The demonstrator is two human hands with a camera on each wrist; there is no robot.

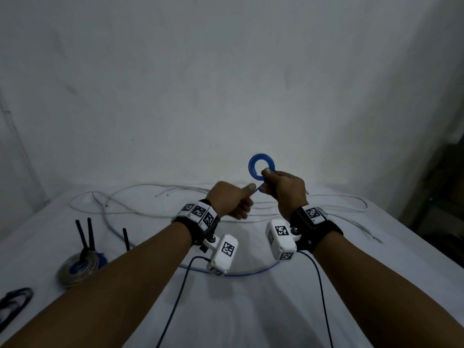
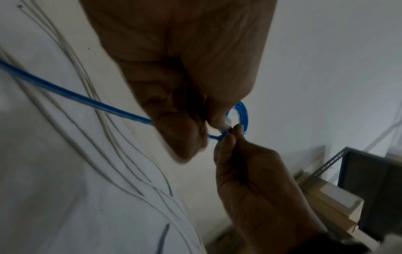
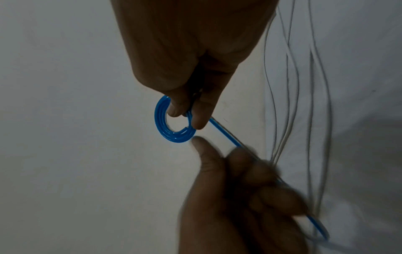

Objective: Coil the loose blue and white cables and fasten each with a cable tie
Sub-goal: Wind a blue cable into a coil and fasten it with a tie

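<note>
Nearest me the free run of the blue cable [image 1: 251,272] lies slack across the white table [image 1: 251,317], not yet wound; at my left a finished bundle [image 1: 77,267] sits with black cable ties [image 1: 85,237] standing from it, so I judge one coil already fastened. Above the table my left hand [image 1: 231,202] is curled round the blue strand, feeding it toward the coil; my right hand [image 1: 283,189] pinches the small blue coil [image 1: 261,165] between thumb and fingers [image 3: 201,118], holding it upright in the air; a few tight turns are made, with much cable left. Beyond my hands the white cables [image 1: 155,204] sprawl loose, untouched; those, and this coil's tie, remain to do.
</note>
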